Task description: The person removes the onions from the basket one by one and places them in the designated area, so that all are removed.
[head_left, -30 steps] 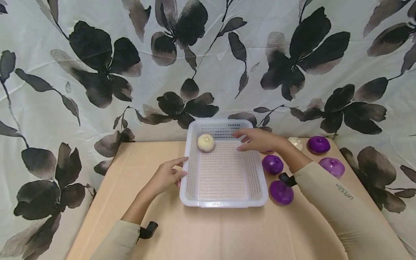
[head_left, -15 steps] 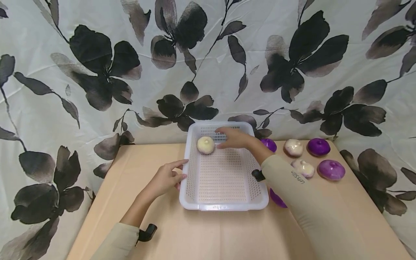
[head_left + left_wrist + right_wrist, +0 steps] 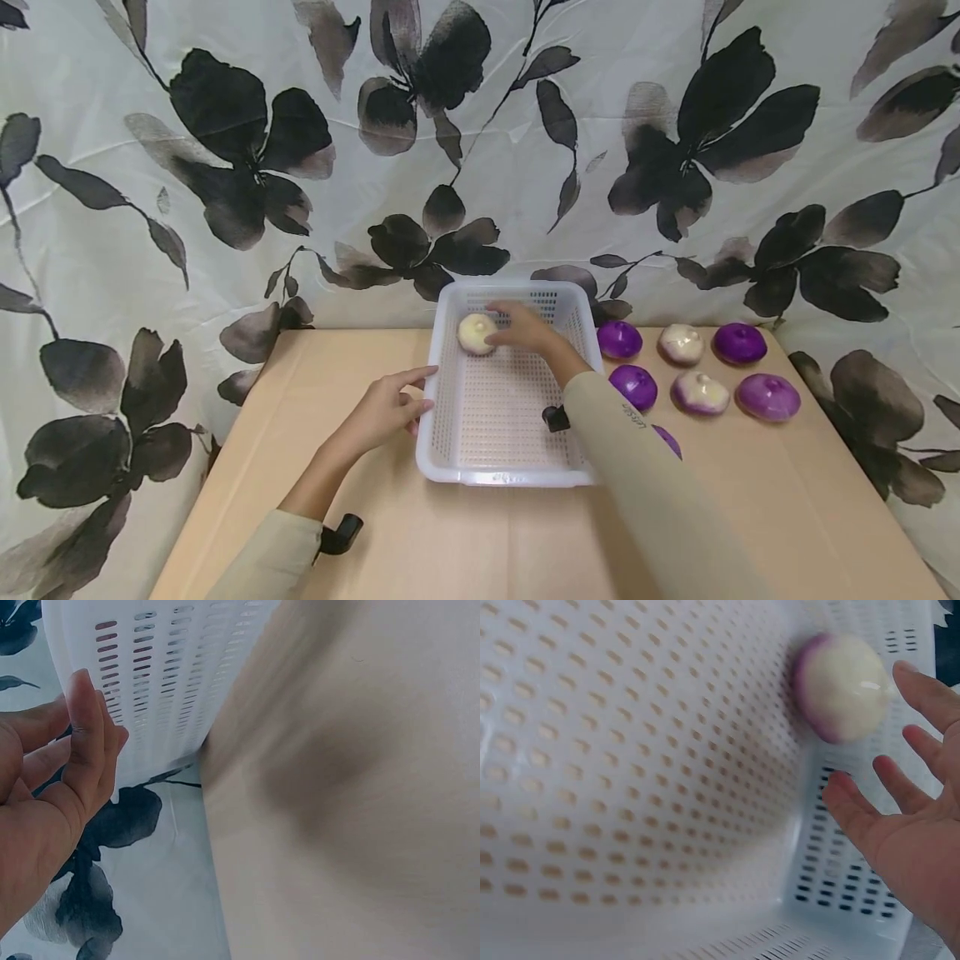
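A pale cream turnip (image 3: 477,333) with a purple underside sits in the back left of a white perforated plastic basket (image 3: 516,477). My right hand (image 3: 525,329) reaches over the basket floor, its fingertips close to the turnip's right side. In the right wrist view, the fingers of this hand (image 3: 907,802) are spread, with a gap between them and the turnip (image 3: 844,688). My left hand (image 3: 382,408) is at the basket's left side, fingertips against or very near its wall. In the left wrist view, its fingers (image 3: 88,742) are bent loosely beside the slotted wall.
Right of the basket, several more turnips stand on the wooden table (image 3: 360,533): purple ones (image 3: 633,387), a pale one (image 3: 681,344) and a two-toned one (image 3: 701,392). My right sleeve partly hides one purple turnip (image 3: 667,442). A floral cloth (image 3: 525,167) hangs behind the table.
My right hand has moved left across the basket from its right rim to beside the cream turnip, uncovering the turnips on the right. The left hand has stayed at the basket's side.
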Action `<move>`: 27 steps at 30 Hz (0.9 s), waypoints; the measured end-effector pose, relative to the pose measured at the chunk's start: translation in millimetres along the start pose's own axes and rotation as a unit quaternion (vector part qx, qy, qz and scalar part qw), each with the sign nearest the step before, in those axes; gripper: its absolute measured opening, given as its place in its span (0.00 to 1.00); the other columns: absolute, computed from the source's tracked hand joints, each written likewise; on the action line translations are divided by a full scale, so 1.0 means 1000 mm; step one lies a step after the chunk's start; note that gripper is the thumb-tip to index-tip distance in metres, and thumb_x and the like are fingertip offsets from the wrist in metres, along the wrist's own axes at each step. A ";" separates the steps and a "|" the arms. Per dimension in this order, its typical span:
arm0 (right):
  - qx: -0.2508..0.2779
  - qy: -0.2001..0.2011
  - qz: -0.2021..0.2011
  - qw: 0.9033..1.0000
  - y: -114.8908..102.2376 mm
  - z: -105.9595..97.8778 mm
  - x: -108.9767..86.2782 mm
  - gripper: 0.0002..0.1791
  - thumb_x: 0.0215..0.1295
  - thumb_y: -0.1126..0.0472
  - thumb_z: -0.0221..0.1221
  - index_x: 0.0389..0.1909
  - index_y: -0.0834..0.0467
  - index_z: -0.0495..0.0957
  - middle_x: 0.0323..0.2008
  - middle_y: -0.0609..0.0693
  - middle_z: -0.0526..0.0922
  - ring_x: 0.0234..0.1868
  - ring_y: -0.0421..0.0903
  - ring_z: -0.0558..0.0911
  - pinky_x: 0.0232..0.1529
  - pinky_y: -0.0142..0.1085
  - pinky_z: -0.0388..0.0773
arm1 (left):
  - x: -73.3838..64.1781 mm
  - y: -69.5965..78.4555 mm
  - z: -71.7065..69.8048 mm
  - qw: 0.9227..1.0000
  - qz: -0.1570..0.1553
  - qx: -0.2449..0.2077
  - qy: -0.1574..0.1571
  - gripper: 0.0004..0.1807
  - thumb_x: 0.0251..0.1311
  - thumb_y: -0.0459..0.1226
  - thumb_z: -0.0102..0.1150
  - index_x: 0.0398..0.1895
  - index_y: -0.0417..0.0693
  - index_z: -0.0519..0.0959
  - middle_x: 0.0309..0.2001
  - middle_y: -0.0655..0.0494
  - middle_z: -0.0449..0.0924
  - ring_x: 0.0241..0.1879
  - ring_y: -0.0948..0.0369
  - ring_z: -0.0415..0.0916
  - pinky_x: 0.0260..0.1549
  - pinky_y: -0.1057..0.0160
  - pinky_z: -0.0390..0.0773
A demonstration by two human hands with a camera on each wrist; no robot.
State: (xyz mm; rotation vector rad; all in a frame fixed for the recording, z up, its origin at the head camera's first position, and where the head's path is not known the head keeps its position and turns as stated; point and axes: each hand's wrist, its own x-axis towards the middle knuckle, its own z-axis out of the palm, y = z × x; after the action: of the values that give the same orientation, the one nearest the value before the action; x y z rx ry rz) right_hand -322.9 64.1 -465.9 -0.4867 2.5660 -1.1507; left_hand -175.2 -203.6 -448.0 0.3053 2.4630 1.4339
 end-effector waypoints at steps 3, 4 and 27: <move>0.017 0.018 0.014 1.000 0.004 0.011 0.005 0.41 0.64 0.58 0.71 0.77 0.55 0.65 0.77 0.57 0.65 0.79 0.58 0.62 0.80 0.54 0.56 | 0.001 0.001 0.000 1.000 -0.002 0.001 0.000 0.32 0.66 0.26 0.63 0.75 0.42 0.69 0.58 0.37 0.76 0.20 0.59 0.78 0.22 0.63 0.83; 0.016 0.022 0.020 0.999 0.004 0.014 0.006 0.42 0.63 0.57 0.71 0.77 0.55 0.65 0.77 0.57 0.65 0.79 0.58 0.63 0.80 0.54 0.57 | 0.001 0.001 0.000 1.000 -0.002 0.001 0.001 0.32 0.66 0.26 0.63 0.75 0.42 0.69 0.57 0.37 0.76 0.20 0.60 0.78 0.22 0.63 0.83; -0.025 0.026 0.028 0.999 -0.003 0.038 0.016 0.47 0.62 0.57 0.72 0.80 0.53 0.59 0.76 0.57 0.66 0.77 0.59 0.65 0.80 0.54 0.57 | 0.002 0.003 -0.001 1.000 0.003 0.005 -0.004 0.32 0.67 0.27 0.62 0.75 0.41 0.69 0.58 0.37 0.77 0.19 0.59 0.79 0.24 0.55 0.86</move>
State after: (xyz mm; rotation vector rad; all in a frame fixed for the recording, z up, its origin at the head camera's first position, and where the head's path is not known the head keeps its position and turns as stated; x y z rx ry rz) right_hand -321.9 30.7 -490.2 -0.3991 2.6409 -1.0969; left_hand -176.7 -202.3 -445.0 0.3203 2.4651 1.4215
